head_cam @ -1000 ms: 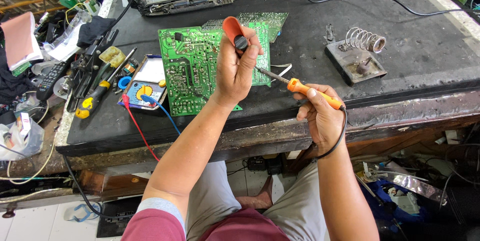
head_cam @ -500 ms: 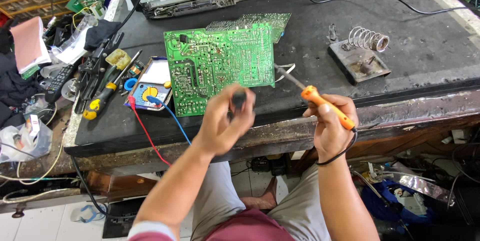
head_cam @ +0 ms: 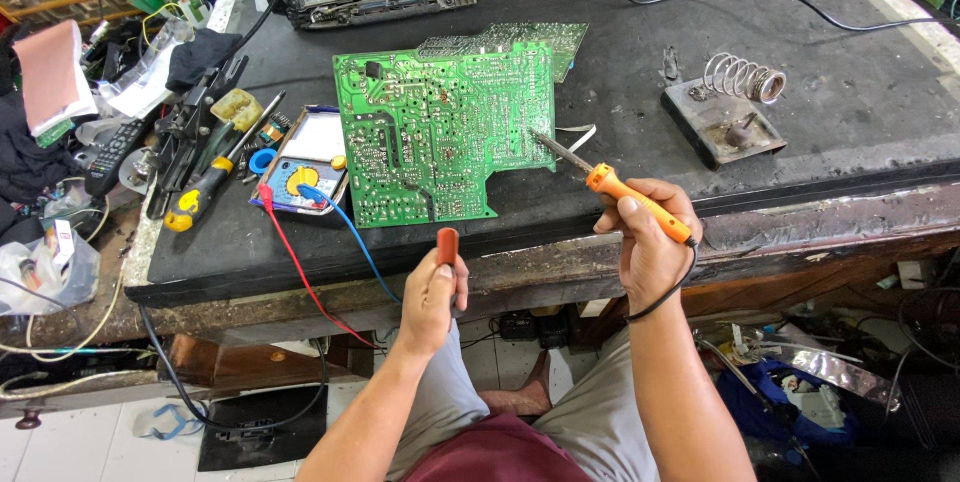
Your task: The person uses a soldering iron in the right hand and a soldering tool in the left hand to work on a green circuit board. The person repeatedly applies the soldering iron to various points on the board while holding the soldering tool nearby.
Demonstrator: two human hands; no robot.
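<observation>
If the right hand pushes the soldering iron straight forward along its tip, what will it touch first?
Most likely the green circuit board. The right hand holds the orange-handled soldering iron with its metal tip aimed up-left at the board's right edge; whether the tip already touches is unclear.

You have one view only, from the camera on your head, so no second view shares the scene. It looks steeply down and forward over your lap onto the bench (head_cam: 820, 52), which fills the upper half of the frame. The board (head_cam: 440, 132) lies near centre, at about arm's reach. Your left hand (head_cam: 432, 294) and right hand (head_cam: 650, 237) sit mid-frame, your knees at the bottom edge. The upper left clutter is probably too small to read.
</observation>
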